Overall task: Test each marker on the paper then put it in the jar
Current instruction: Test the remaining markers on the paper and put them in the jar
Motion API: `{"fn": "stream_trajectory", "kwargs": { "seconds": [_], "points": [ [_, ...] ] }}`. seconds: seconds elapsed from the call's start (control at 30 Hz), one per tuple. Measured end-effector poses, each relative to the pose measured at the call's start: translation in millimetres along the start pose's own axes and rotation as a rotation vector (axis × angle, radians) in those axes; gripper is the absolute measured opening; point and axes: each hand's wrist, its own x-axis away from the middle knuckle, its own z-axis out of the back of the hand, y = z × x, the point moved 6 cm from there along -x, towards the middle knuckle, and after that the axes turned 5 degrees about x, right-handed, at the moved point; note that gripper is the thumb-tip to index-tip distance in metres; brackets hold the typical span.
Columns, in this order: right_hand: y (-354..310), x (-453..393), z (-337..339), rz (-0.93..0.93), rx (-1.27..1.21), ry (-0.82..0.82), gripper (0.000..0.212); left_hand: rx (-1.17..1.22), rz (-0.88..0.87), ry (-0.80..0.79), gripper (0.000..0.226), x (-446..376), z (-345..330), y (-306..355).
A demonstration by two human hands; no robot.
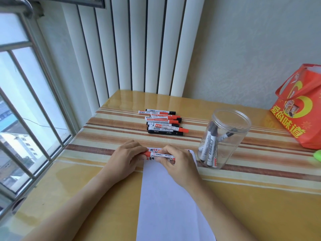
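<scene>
I hold a red-capped white marker (160, 155) level above the far end of the white paper (166, 197). My left hand (126, 158) pinches its red cap, and my right hand (175, 163) grips the white barrel. Red and black scribbles show on the paper just behind the marker. A clear plastic jar (224, 138) stands open to the right of the paper with several markers leaning inside. Farther back, a row of several red and black markers (164, 123) lies on the table.
The striped yellow table (260, 197) meets a barred window (26, 101) on the left and a white radiator (139, 46) at the back. An orange gift bag (300, 108) stands at the far right, with a green object (317, 155) beside it.
</scene>
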Motion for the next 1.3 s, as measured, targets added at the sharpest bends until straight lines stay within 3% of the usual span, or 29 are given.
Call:
{"fn": "stream_trajectory", "kwargs": {
  "seconds": [0.17, 0.33, 0.43, 0.53, 0.6, 0.67, 0.77, 1.03, 1.1, 1.17, 1.27, 1.3],
  "points": [
    [-3, -5, 6, 0.021, 0.076, -0.085, 0.022, 0.010, -0.017, 0.009, 0.031, 0, 2, 4],
    [-25, -13, 16, 0.182, 0.334, -0.161, 0.011, 0.005, -0.073, -0.008, 0.027, -1, 5, 20],
    [-42, -22, 38, 0.168, 0.355, -0.154, 0.009, 0.011, 0.073, 0.049, 0.042, 2, 12, 11],
    [-54, -34, 88, 0.106, 0.187, 0.049, 0.033, -0.023, 0.186, -0.021, 0.050, 4, 5, -2],
    [-56, -39, 128, 0.062, 0.101, 0.239, 0.066, -0.076, 0.212, -0.150, 0.056, 5, -8, -9],
    [-51, -41, 166, 0.051, 0.102, 0.433, 0.078, -0.131, 0.248, -0.280, 0.064, 7, -21, -16],
    [-37, -41, 206, 0.025, 0.146, 0.645, 0.062, -0.197, 0.283, -0.401, 0.069, 9, -28, -21],
    [-21, -16, 222, 0.017, 0.083, 0.877, 0.050, -0.229, 0.300, -0.433, 0.069, 8, -29, -21],
    [-15, -18, 217, 0.009, 0.140, 0.823, 0.047, -0.232, 0.302, -0.432, 0.070, 8, -28, -19],
    [-7, -25, 202, -0.034, 0.248, 0.633, 0.040, -0.227, 0.307, -0.430, 0.070, 8, -28, -18],
    [3, -29, 181, -0.021, 0.462, 0.441, 0.008, -0.213, 0.355, -0.403, 0.072, 7, -26, -17],
    [3, -28, 178, 0.008, 0.492, 0.430, 0.016, -0.215, 0.373, -0.398, 0.077, 7, -26, -17]
  ]
}}
